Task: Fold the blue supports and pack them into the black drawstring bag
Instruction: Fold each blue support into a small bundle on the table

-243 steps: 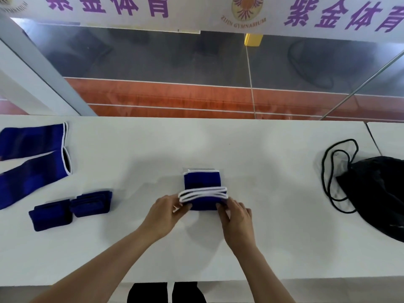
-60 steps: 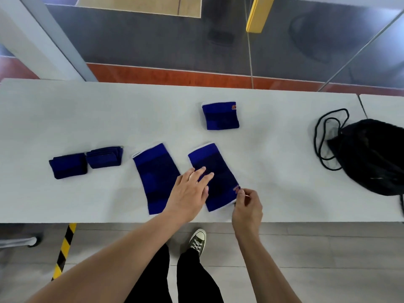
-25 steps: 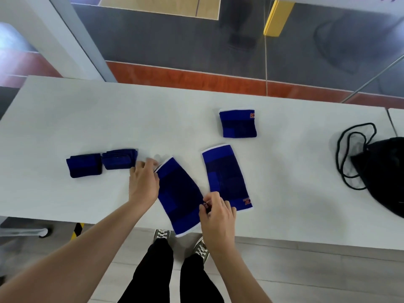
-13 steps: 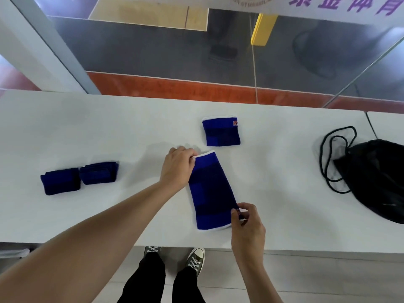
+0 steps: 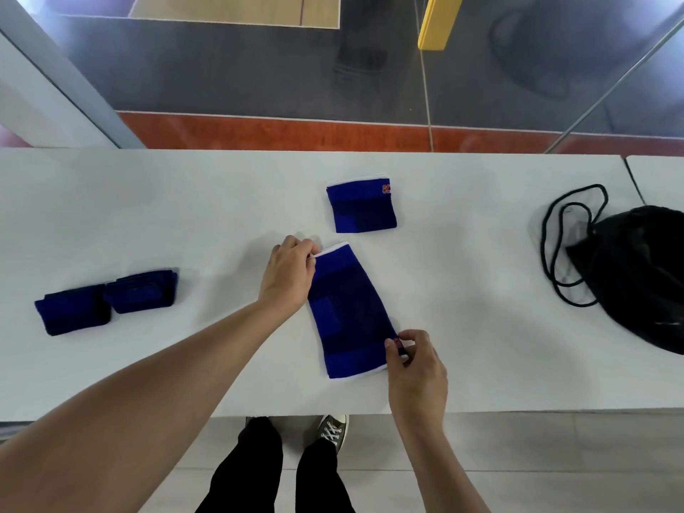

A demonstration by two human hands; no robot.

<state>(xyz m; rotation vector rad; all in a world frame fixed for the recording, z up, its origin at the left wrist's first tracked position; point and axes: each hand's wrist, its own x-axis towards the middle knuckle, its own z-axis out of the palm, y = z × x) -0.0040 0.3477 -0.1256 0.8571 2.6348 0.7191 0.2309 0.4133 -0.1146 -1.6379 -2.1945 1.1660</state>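
The long blue knitted elastic support (image 5: 349, 312) lies flat near the middle of the white bench (image 5: 148, 201), close to its front edge, running slantwise from far-left to near-right, white piping at both ends. It looks to be two sleeves stacked, though the layers are hard to separate by eye. The left hand (image 5: 290, 277) pinches the far left corner at the white trim, fingers closed on the fabric. The right hand (image 5: 416, 359) pinches the near right corner, thumb and forefinger shut on the hem by a small red tag.

This is soft, light, stretchy cloth, I'd say: it will flop and drape, not hold a crease by itself, and the layers may slide on each other. Corners and piped hems are the sensible places to grip, just where both hands are, and the fold probably brings one end over the other.

Just beyond it, toward the far edge, sits an already folded blue support with white trim (image 5: 362, 205), squarish, a red logo at its corner. Over by the left end of the bench, two small dark blue folded bundles (image 5: 107, 301) lie touching side by side, thicker and tighter looking. At the right end slumps the black drawstring bag (image 5: 644, 275), thin limp fabric, its black cord (image 5: 555, 253) looping loose on the bench. Nothing appears to be packed yet.
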